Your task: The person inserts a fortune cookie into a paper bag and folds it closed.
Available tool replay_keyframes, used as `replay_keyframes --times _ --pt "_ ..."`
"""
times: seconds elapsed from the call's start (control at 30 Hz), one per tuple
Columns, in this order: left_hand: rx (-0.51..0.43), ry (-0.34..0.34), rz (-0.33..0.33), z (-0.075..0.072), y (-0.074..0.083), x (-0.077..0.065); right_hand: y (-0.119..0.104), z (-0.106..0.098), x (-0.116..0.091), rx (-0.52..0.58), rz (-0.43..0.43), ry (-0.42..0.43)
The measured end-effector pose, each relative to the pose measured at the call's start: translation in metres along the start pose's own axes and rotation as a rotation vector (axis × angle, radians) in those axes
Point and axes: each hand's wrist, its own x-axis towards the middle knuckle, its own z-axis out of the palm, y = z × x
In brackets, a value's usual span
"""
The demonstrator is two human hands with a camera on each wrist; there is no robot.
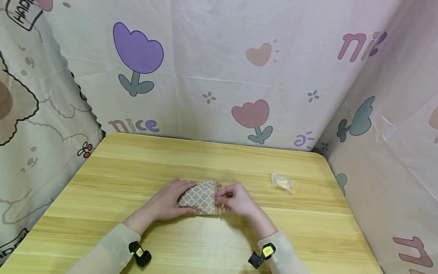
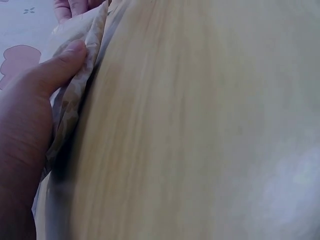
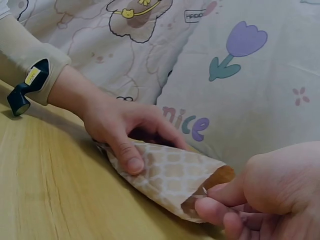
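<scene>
A tan paper bag with a white lattice print lies on the table, its mouth facing right. My left hand grips its closed end, thumb along the near edge and fingers over the far side. In the right wrist view, the bag gapes open, showing brown inside. At that mouth my right hand pinches a thin, whitish, see-through bit between thumb and fingers; what it belongs to is hidden. The left wrist view has my left thumb pressing the bag's crinkled side.
A small clear plastic packet with something pale yellow inside lies on the wooden table, to the right beyond my right hand. Printed cloth hangs behind the table and along both sides.
</scene>
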Motion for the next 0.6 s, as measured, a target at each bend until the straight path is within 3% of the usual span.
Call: replay_keyframes --times 0.4,0.6 --pt "-0.020 0.013 -0.026 0.001 0.001 -0.002 0.011 0.014 0.011 0.173 0.084 -0.023" --pt "-0.022 0.019 -0.022 0.002 0.001 -0.002 0.011 0.008 0.008 0.093 0.053 -0.015"
